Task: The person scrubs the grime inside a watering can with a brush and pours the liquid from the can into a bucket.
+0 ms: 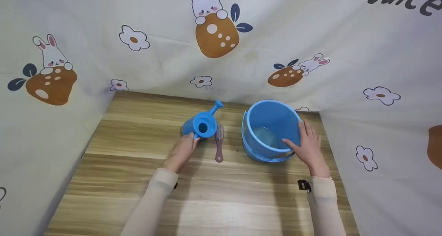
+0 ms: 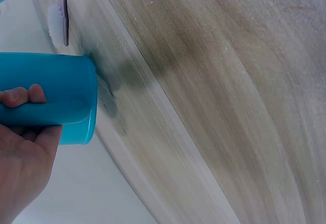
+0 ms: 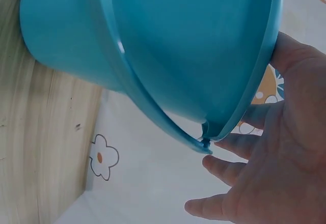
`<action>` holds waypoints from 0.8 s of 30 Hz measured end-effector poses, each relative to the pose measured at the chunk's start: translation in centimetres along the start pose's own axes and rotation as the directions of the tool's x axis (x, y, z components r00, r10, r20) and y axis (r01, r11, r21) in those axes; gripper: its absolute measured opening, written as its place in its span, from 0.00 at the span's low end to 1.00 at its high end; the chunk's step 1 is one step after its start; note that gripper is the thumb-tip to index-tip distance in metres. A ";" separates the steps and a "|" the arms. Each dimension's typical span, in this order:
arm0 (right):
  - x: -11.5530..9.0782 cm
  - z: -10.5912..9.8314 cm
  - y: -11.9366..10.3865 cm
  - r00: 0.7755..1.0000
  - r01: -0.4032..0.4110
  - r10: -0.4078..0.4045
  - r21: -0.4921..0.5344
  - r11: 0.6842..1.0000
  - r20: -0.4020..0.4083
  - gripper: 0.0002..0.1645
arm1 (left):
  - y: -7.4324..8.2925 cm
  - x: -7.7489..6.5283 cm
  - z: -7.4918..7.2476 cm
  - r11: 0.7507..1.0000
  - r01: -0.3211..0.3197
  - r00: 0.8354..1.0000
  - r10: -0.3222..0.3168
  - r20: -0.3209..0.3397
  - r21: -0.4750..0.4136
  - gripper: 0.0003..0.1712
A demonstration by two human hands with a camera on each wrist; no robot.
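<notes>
My left hand (image 1: 182, 151) grips the handle of a small blue watering can (image 1: 188, 126). The can's round opening faces up in the head view, and its spout points away to the back right. In the left wrist view, fingers and thumb wrap round the can's handle (image 2: 66, 113). My right hand (image 1: 308, 148) is spread at the right side of a blue bucket (image 1: 272, 108), its fingers fairly straight beside the rim. The right wrist view shows the fingers near where the bucket's handle (image 3: 147, 104) joins the rim.
A brush (image 1: 219, 149) with a purple handle and pale bristles lies on the wooden tabletop (image 1: 214, 201) between can and bucket. Cloth (image 1: 165, 63) printed with rabbits and flowers hangs behind the table and along both sides.
</notes>
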State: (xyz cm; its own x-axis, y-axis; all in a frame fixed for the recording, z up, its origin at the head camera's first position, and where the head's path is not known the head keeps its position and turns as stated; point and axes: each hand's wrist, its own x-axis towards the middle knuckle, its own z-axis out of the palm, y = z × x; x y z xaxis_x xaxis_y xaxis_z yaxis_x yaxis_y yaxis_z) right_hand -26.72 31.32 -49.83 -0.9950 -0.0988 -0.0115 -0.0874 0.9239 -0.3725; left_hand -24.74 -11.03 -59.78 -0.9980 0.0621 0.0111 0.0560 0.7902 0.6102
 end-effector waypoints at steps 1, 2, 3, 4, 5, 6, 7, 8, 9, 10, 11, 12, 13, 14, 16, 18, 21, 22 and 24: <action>0.0 0.0 0.1 1.000 -0.002 0.002 -0.001 1.000 0.003 0.60 | 0.0 0.0 0.0 1.000 -0.001 1.000 0.001 0.000 0.000 0.14; -0.1 0.1 0.2 1.000 -0.004 0.004 0.001 1.000 0.006 0.60 | 0.0 0.0 0.0 1.000 -0.001 1.000 0.001 -0.001 0.001 0.14; -0.1 0.1 0.2 1.000 -0.006 0.006 0.002 1.000 0.008 0.61 | 0.0 0.0 0.0 1.000 -0.002 1.000 0.002 -0.003 0.002 0.14; -0.1 0.2 0.3 1.000 -0.008 0.008 0.004 1.000 0.010 0.61 | 0.0 0.0 0.0 1.000 -0.003 1.000 0.003 -0.004 0.003 0.14; -0.1 0.2 0.3 1.000 -0.012 0.012 0.005 1.000 0.012 0.61 | -0.1 0.0 0.0 1.000 -0.004 1.000 0.004 -0.004 0.003 0.14; -0.1 0.3 0.4 1.000 -0.015 0.015 0.007 1.000 0.014 0.61 | 0.0 0.0 0.0 1.000 -0.006 1.000 0.006 -0.003 0.003 0.14; -0.1 0.3 0.4 1.000 -0.018 0.018 0.012 1.000 0.015 0.61 | 0.0 0.0 0.0 1.000 -0.008 1.000 0.008 -0.001 0.002 0.14; -0.1 0.4 0.4 1.000 -0.020 0.020 0.015 1.000 0.016 0.61 | -0.1 0.0 0.1 1.000 -0.010 1.000 0.010 0.001 0.000 0.14; -0.1 0.5 0.5 1.000 -0.023 0.023 0.019 1.000 0.018 0.61 | -0.1 -0.1 0.1 1.000 -0.011 1.000 0.011 0.003 -0.001 0.14; -0.1 0.6 0.5 0.999 -0.027 0.026 0.023 0.999 0.020 0.61 | -0.1 -0.1 0.0 1.000 -0.009 1.000 0.009 0.009 -0.007 0.14; -0.1 0.7 0.6 0.999 -0.030 0.030 0.027 0.999 0.021 0.61 | -0.1 -0.1 0.0 1.000 -0.008 1.000 0.008 0.016 -0.011 0.14; -0.1 0.8 0.6 0.999 -0.033 0.032 0.033 0.999 0.022 0.61 | -0.2 -0.1 0.0 1.000 -0.004 1.000 0.004 0.020 -0.016 0.14; -0.1 0.9 0.7 0.999 -0.034 0.034 0.039 0.999 0.022 0.61 | -0.2 -0.1 0.0 1.000 0.004 1.000 -0.003 0.024 -0.026 0.14; -0.1 0.9 0.7 0.999 -0.037 0.036 0.044 0.998 0.023 0.61 | -0.3 -0.1 -0.1 0.999 0.008 1.000 -0.007 0.025 -0.034 0.14; -0.2 1.0 0.8 0.999 -0.040 0.039 0.051 0.998 0.022 0.60 | -0.3 -0.2 -0.1 0.998 0.017 1.000 -0.016 0.023 -0.053 0.15; -0.2 1.2 0.8 0.999 -0.042 0.041 0.058 0.997 0.020 0.60 | -0.4 -0.2 -0.2 0.998 0.018 1.000 -0.017 0.005 -0.066 0.15; -0.2 1.3 0.8 0.999 -0.040 0.040 0.068 0.997 0.008 0.59 | -0.5 -0.2 -0.2 0.996 0.007 0.999 -0.009 -0.032 -0.086 0.15; -0.2 1.4 0.8 0.999 -0.039 0.039 0.071 0.997 0.003 0.58 | -0.5 -0.3 -0.2 0.996 0.003 0.999 -0.007 -0.042 -0.090 0.15; -0.2 1.6 0.8 0.999 -0.038 0.038 0.078 0.996 -0.005 0.57 | -0.6 -0.3 -0.2 0.995 -0.008 0.998 0.002 -0.060 -0.099 0.14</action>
State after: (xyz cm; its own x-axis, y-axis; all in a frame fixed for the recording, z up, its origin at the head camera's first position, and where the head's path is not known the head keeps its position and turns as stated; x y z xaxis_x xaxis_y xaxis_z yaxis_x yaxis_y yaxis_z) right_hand -26.55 31.53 -51.58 -0.9979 -0.0613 -0.0211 -0.0456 0.8953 -0.4432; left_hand -24.44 -11.61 -59.96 -0.9978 0.0275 0.0596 0.0610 0.7252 0.6859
